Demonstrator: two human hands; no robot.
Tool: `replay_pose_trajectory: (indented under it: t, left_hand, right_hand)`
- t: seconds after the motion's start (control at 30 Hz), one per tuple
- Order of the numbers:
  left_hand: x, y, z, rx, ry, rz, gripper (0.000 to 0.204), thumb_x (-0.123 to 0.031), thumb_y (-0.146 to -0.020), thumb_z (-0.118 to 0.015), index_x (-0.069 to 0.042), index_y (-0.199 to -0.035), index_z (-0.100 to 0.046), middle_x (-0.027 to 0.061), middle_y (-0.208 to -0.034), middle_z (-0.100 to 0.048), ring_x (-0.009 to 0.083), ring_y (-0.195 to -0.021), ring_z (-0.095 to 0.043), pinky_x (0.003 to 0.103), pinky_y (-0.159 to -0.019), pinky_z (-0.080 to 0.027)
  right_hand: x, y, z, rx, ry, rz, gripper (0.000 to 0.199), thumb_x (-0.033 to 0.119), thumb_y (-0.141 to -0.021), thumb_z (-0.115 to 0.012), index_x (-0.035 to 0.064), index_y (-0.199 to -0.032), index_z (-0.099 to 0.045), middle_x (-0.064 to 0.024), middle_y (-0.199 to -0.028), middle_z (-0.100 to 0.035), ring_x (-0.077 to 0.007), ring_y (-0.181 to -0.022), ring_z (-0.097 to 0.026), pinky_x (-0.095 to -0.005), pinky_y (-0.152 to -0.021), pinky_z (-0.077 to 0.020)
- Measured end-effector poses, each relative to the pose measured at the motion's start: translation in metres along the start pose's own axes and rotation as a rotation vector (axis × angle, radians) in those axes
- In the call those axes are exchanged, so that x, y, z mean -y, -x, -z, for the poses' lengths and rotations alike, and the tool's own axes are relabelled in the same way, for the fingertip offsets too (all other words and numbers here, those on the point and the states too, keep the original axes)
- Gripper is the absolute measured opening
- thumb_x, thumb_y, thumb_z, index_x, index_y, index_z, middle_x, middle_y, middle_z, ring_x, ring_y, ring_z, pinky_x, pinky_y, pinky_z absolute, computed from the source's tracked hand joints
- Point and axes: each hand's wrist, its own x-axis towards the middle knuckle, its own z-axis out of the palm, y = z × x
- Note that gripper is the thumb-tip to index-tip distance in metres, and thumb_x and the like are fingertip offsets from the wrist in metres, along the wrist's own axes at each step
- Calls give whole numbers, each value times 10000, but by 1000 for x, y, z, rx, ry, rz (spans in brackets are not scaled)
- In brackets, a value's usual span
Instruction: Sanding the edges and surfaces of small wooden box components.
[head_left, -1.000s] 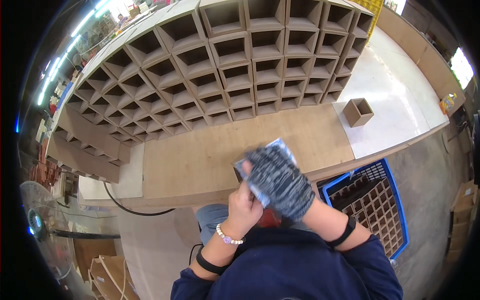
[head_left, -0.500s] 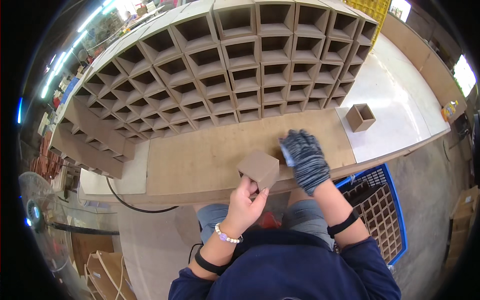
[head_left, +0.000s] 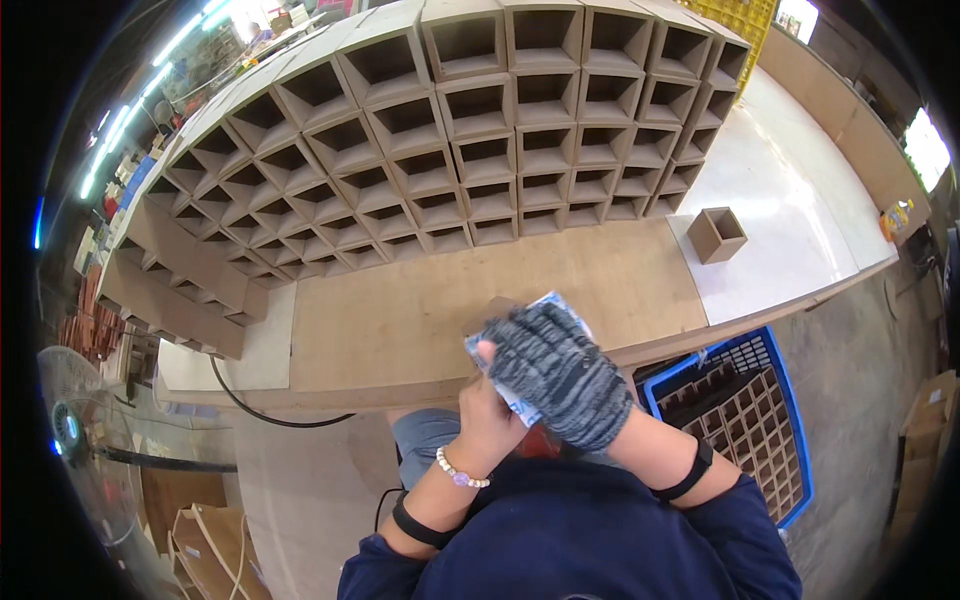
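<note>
My bare left hand (head_left: 488,412) and my right hand (head_left: 556,372), in a grey knitted glove, meet over the near edge of the wooden workbench (head_left: 390,325). Between them they hold a flat cardboard piece (head_left: 553,303), brown on one side with a pale blue-white face showing at its edges. The gloved hand lies across the top of it and hides most of it; the left hand's fingers grip it from below. A bead bracelet and a black band sit on my left wrist.
A tall stack of open brown cube boxes (head_left: 480,150) fills the back of the bench. One single open box (head_left: 717,234) stands on the white top at right. A blue crate (head_left: 790,420) with dividers sits on the floor to my right. A black cable (head_left: 250,408) hangs off the bench front, and a fan (head_left: 70,420) stands at left.
Half a second ago my gloved right hand was lifted off to the right and only the left hand held the brown piece. Now the right hand is back down on it.
</note>
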Motion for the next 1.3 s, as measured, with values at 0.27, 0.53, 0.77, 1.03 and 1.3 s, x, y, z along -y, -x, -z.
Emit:
replay_pose_trajectory:
  t: [0.27, 0.53, 0.77, 1.03, 1.3]
  left_hand:
    - [-5, -3, -5, -25, -20, 153, 294, -10, -734, -589, 48, -1001, -482, 163, -697, -556, 335, -637, -556, 390, -565, -449]
    - [-9, -1, -1, -3, 15, 132, 322, 18, -709, -591, 49, -1012, -486, 157, -696, -557, 324, -615, -560, 373, -546, -455]
    - [1, 1, 1, 61, 14, -105, 298, -17, -731, -600, 48, -1001, -489, 151, -702, -562, 321, -606, -562, 384, -559, -461]
    - [-16, -6, 2, -81, 567, 474, 294, -81, -825, -586, 32, -1086, -511, 76, -824, -617, 158, -716, -584, 280, -645, -458]
    - [-11, -5, 7, -111, 572, 469, 227, -85, -862, -532, 25, -1060, -519, 41, -835, -609, 129, -706, -571, 243, -630, -446]
  right_hand:
    - [-61, 23, -28, 116, 231, -338, 397, 192, -774, -517, 80, -1155, -522, -141, -1199, -521, -285, -1122, -487, -423, -983, -337]
    - [-58, 18, -25, 163, 222, -266, 318, 193, -779, -504, 77, -1072, -546, -127, -1077, -565, -280, -1008, -534, -419, -901, -389]
    - [2, 13, -14, 54, 113, -73, 363, 202, -784, -489, 92, -1127, -534, -109, -1126, -562, -291, -1049, -523, -434, -940, -362]
    - [-85, 44, -22, 168, 309, -388, 484, 104, -760, -503, 89, -1242, -462, -140, -1263, -474, -311, -1172, -440, -424, -1015, -300]
    - [-63, 29, 1, -67, 49, -369, 500, 87, -771, -505, 34, -1263, -432, -164, -1254, -473, -320, -1156, -449, -428, -1008, -305]
